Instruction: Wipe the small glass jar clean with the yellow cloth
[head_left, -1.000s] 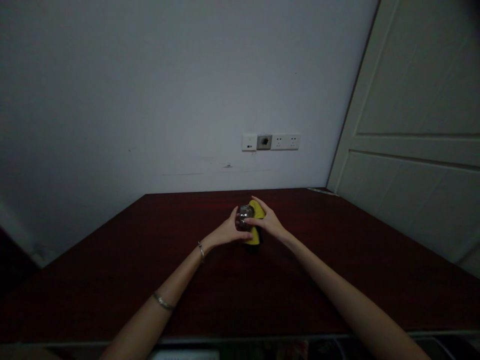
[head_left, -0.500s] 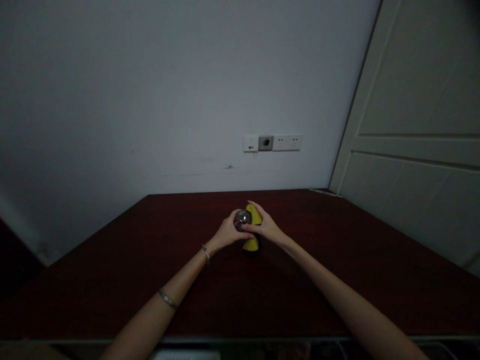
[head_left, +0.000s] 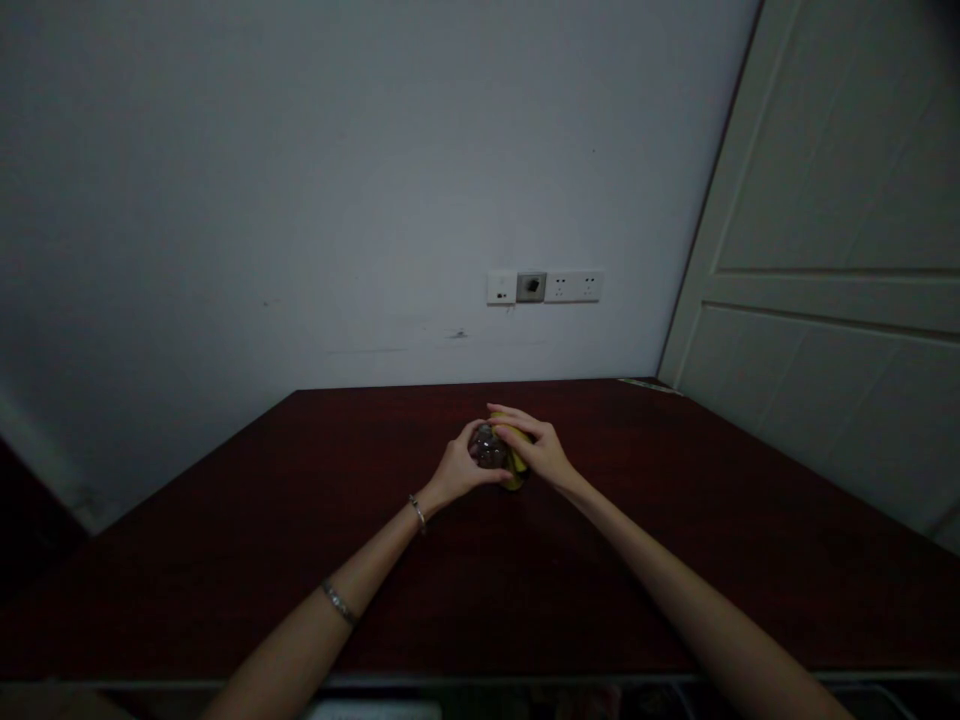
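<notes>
My left hand (head_left: 459,467) is curled around a clear, shiny, rounded glass-like object (head_left: 491,452), thumb along its near side. Whether it is a ball or a small jar, I cannot tell. A yellow cloth (head_left: 517,464) with a dark part rests against the object's right side. My right hand (head_left: 541,452) is closed over this cloth, its fingers reaching across the top of the object. Much of the cloth is hidden under those fingers. Both hands are close together above the middle of the dark red table (head_left: 360,570).
Behind the table stands a pale wall (head_left: 337,200) with a row of sockets and switches (head_left: 544,287). A white panelled door or cabinet (head_left: 817,290) borders the right side. Below the table's front edge, a white item (head_left: 375,710) shows among dim things.
My right hand has shifted up over the top of the glass-like object, fingers more bunched. Less of the yellow cloth hangs below. The left hand keeps its hold, the object turned slightly.
</notes>
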